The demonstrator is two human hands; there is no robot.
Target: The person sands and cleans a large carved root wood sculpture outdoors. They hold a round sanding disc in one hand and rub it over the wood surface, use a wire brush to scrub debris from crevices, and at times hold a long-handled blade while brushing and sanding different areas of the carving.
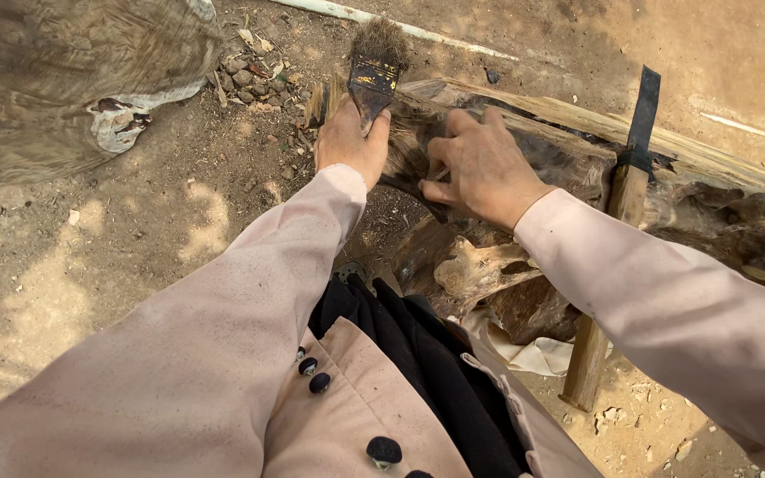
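Note:
My left hand (350,140) grips the handle of a worn paintbrush (374,66), its frayed brown bristles pointing up and away from me at the top of the view. My right hand (480,168) rests on a dark, gnarled piece of wood (560,155), fingers curled over its near edge right beside the brush hand. The wood runs from the centre to the right edge and has rough, weathered hollows. Both arms wear pale pink sleeves.
A wooden-handled tool with a dark flat blade (617,221) leans upright against the wood. A large weathered log (55,80) lies at the top left. Small stones (254,75) and a thin white pipe (400,25) sit on the dirt ground (117,239).

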